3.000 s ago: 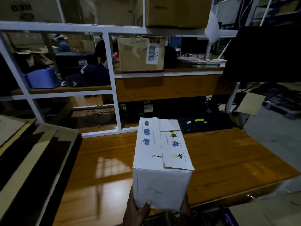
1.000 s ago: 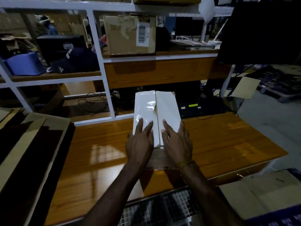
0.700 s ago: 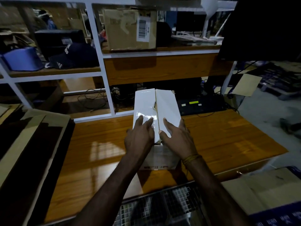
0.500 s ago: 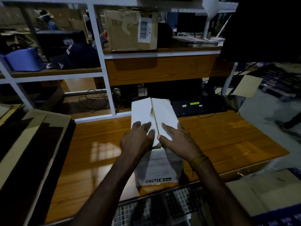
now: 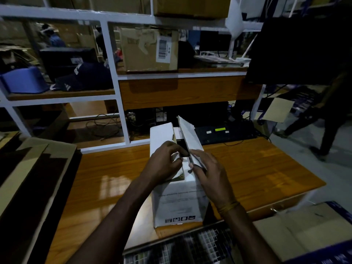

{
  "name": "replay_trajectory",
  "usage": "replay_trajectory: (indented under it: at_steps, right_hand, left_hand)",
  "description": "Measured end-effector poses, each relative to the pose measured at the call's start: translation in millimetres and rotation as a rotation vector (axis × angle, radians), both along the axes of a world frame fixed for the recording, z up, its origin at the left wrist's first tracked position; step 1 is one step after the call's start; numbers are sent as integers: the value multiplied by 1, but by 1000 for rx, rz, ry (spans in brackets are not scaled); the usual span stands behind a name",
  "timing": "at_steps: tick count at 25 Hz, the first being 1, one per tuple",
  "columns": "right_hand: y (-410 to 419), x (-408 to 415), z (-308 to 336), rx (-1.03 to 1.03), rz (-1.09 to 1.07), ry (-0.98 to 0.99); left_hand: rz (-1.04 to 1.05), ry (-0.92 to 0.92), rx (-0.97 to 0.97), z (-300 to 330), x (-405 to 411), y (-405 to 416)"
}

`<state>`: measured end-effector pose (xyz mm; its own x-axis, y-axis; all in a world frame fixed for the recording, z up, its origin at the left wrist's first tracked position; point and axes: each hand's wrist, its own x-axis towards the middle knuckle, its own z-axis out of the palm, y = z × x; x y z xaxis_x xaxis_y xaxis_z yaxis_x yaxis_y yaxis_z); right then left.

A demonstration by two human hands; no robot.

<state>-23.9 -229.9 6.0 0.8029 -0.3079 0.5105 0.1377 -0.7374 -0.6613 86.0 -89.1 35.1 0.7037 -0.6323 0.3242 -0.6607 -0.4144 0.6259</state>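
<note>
A: Where is it standing?

B: On the wooden table [image 5: 257, 168], toward the near edge, in front of the white shelf frame [image 5: 114, 77]. The white carton [image 5: 179, 201] is upright on its base, taller than it is wide, with small handling symbols low on its near face.

A: Heavy?

B: I can't read the weight from here. The walls are flat and the corners square, so I'd call it stiff board that won't buckle under a firm hold. The skin looks smooth and a little glossy, so it may slide between dry palms. To lift it, I'd go low, with palms on two opposite sides or under the base, never by the top.

A: And the top?

B: Two long flaps meet at a middle seam. The left flap [image 5: 162, 134] lies nearly flat, while the right flap [image 5: 188, 132] stands tilted up with a dark gap between them. They are the weak part, thin board hinged on a crease, and the seam edge looks ragged.

A: The hands?

B: The left hand [image 5: 163, 164] has its fingers curled over the inner edge of the left flap at its near end. The right hand [image 5: 211, 174] pinches the right flap, with fingers along its outer face and the thumb at the seam.

A: Best hold for opening?

B: My guess is the free edge near its middle, folding outward along the crease — a pull from one corner could tear it.
</note>
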Motion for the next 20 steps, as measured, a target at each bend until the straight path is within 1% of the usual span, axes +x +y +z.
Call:
replay_trajectory:
  at_steps: [3, 5, 7, 9, 12, 13, 15, 17, 20]
  right_hand:
    - [-3, -8, -1, -26, -141, -151]
    - [-8, -11, -4, -81, -239, -211]
    - [-15, -13, -9, -113, -304, -212]
    - [-19, -17, -15, -192, -415, -149]
    - [-20, -23, -22, -388, -638, 29]
    - [-20, -24, -23, -452, -683, 81]
    - [-22, -24, -23, -540, -708, 187]
    - [-26, -22, -24, -546, -690, 283]
    - [-36, -24, -26, -410, -630, 442]
  left_hand:
    - [-71, -9, -7, 6, -1, -16]
    - [-149, -31, 52, 8, -3, -30]
    - [-218, -77, 152, 7, -2, -45]
    - [-268, -128, 248, 4, 2, -57]
    - [-317, -179, 369, 0, 5, -71]
    - [-321, -213, 415, -1, 4, -75]
    - [-311, -281, 488, -3, 4, -82]
    - [-286, -302, 569, -6, 5, -88]
    - [-261, -296, 675, -11, 6, -95]
